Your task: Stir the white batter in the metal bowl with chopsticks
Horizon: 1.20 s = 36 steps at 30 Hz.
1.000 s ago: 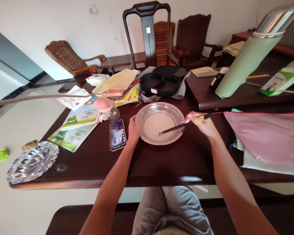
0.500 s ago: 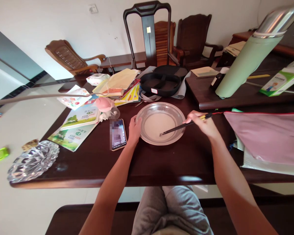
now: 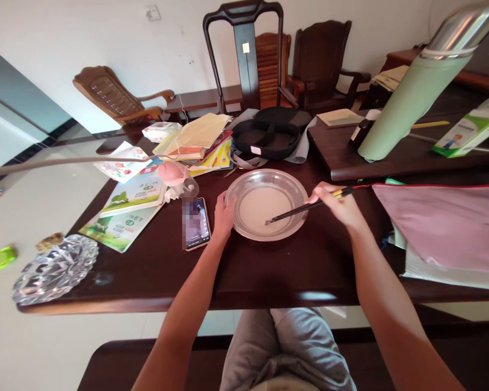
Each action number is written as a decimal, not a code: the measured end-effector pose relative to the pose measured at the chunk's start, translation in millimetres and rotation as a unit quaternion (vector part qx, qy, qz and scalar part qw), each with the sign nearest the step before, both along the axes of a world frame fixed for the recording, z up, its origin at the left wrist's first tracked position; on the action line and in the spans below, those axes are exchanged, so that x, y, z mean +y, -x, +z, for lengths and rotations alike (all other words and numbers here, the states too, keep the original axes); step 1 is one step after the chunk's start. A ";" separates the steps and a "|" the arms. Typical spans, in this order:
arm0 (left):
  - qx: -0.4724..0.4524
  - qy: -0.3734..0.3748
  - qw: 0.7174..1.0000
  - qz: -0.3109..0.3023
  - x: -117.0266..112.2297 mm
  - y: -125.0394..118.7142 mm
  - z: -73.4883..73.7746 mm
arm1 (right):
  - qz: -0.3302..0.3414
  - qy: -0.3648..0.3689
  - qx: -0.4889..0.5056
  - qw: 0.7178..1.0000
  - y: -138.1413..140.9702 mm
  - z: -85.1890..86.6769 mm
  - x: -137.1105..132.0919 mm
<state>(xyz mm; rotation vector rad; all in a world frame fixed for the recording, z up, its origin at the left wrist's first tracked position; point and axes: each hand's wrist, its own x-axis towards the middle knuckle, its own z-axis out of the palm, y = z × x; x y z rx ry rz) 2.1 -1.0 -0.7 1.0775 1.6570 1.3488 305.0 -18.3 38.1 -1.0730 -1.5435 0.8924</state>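
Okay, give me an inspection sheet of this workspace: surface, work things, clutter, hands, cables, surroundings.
Surface: dark glossy tabletop
Work things: shallow bowl with pale contents; chopsticks, tips inside
Clutter: phone, booklets, glass dish, pink pouch, black case; green flask on an adjoining surface
Hands: left hand holding the bowl's left rim; right hand gripping the chopsticks
Cables: thin white cord beyond the table; blurred strand at left, kind unclear
Surroundings: wooden chairs, pale wall

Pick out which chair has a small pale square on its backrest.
The tall, dark, open-framed chair straight beyond the bowl. It alone shows the pale square; none is visible on the other chairs.
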 end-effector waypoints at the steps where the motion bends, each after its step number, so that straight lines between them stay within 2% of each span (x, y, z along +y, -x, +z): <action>1: 0.001 -0.001 1.000 0.001 0.2 0.1 -0.4 | 0.021 -0.004 -0.017 1.000 5.8 -1.6 0.2; 3: 0.004 -0.001 1.000 0.001 0.1 -0.1 -0.3 | 0.029 -0.023 -0.054 0.998 14.2 -5.3 1.9; 5: 0.005 -0.002 1.000 -0.001 -0.3 -0.5 0.9 | 0.005 -0.039 -0.070 0.997 14.1 -7.6 4.0; 9: 0.010 0.002 1.000 -0.002 -1.5 -1.6 4.5 | -0.096 -0.048 -0.015 0.994 -4.7 -3.4 4.0; 10: 0.012 0.003 1.000 -0.003 -1.8 -1.8 5.4 | -0.100 -0.041 0.002 0.994 -8.6 -1.3 2.9; 12: 0.013 0.004 1.000 -0.004 -2.3 -2.4 6.7 | -0.071 -0.020 0.016 0.997 -10.2 1.7 0.2; 14: 0.016 0.004 1.000 -0.004 -2.6 -2.9 7.5 | -0.015 -0.004 0.004 1.000 -3.4 1.7 -1.5; 17: 0.017 0.009 1.000 -0.003 -2.5 -3.2 7.5 | 0.037 -0.016 -0.042 0.998 10.6 -3.3 0.1; 20: 0.015 0.008 1.000 -0.004 -2.3 -2.8 6.5 | 0.001 -0.045 -0.063 0.997 10.7 -8.2 4.1; 24: 0.012 0.002 1.000 -0.004 -2.2 -1.9 4.6 | -0.090 -0.053 -0.001 0.995 -6.7 -5.8 4.5; 27: 0.008 0.001 1.000 -0.004 -1.7 -1.4 3.4 | -0.046 -0.026 0.019 0.998 -7.5 -2.5 1.4; 29: 0.009 -0.001 1.000 -0.003 -1.2 -1.3 2.7 | 0.011 -0.014 -0.002 1.000 0.5 -2.9 0.5; 31: 0.009 -0.003 1.000 -0.002 -0.7 -1.2 2.0 | 0.036 -0.021 -0.038 0.998 8.9 -5.2 1.5; 33: 0.003 -0.006 1.000 -0.001 -0.5 -1.0 1.5 | 0.023 -0.036 -0.064 0.997 11.3 -7.5 3.7; 36: -0.001 -0.007 1.000 -0.005 -0.6 -0.8 1.3 | -0.048 -0.048 -0.043 0.997 1.7 -7.2 5.2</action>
